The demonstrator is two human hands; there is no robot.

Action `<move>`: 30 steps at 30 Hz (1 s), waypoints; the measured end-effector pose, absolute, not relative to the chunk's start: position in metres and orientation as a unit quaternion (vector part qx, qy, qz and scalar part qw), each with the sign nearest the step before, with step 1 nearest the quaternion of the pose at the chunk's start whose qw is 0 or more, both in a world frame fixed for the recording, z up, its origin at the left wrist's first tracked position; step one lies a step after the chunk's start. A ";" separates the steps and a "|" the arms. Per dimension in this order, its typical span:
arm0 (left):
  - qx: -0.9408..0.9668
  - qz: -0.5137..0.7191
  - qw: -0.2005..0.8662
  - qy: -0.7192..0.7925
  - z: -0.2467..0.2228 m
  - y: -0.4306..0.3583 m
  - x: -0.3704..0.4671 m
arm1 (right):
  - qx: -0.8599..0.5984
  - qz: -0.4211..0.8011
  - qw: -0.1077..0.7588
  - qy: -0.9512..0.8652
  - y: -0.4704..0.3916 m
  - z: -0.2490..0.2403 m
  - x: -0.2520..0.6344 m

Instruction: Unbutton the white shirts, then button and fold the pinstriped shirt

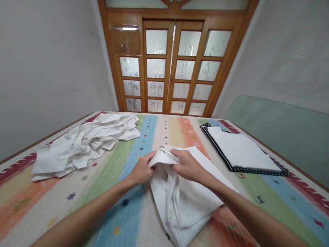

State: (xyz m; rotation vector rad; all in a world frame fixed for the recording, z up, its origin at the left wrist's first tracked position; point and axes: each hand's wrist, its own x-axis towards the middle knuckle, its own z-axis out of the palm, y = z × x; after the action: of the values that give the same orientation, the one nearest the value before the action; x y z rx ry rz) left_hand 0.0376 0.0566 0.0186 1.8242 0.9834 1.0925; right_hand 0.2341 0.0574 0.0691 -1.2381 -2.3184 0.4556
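Both hands grip a white cloth garment (189,205), perhaps a shirt, in the middle of the patterned bedspread or tablecloth. My left hand (143,168) is closed on the left side of its bunched upper edge, fingers curled behind the fabric. Opposite it, my right hand (189,166) pinches the right side of that same edge. Between the hands the cloth is gathered into a fold, and the rest hangs in creases toward me, spreading to the right under my right forearm. Its exact kind is hard to make out.
A crumpled heap of white cloth (86,142) lies at the left. At the right rests a neatly folded white piece (241,146) on a black-and-white edged cloth (230,168). The striped cover (102,197) spreads beneath everything. Wooden glazed doors (175,65) stand beyond.
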 end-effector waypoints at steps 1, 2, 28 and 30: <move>0.737 0.423 0.357 0.389 0.024 0.061 0.034 | -0.459 0.162 0.256 -0.835 0.057 0.078 0.237; 0.752 0.420 0.323 0.392 0.030 0.065 0.031 | -0.464 0.159 0.274 -0.827 0.055 0.087 0.240; 0.825 0.293 0.380 0.299 0.063 0.033 0.046 | -0.268 0.348 0.490 -0.753 0.102 0.093 0.264; 0.853 0.259 0.368 0.263 0.067 0.033 0.050 | -0.234 0.400 0.425 -0.777 0.109 0.089 0.265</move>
State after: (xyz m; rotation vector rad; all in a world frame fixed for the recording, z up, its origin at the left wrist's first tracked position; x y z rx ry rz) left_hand 0.0498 0.0330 0.0667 2.1903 0.6756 0.6658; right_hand 0.2653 0.1090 0.0894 -0.5849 -1.9434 1.0003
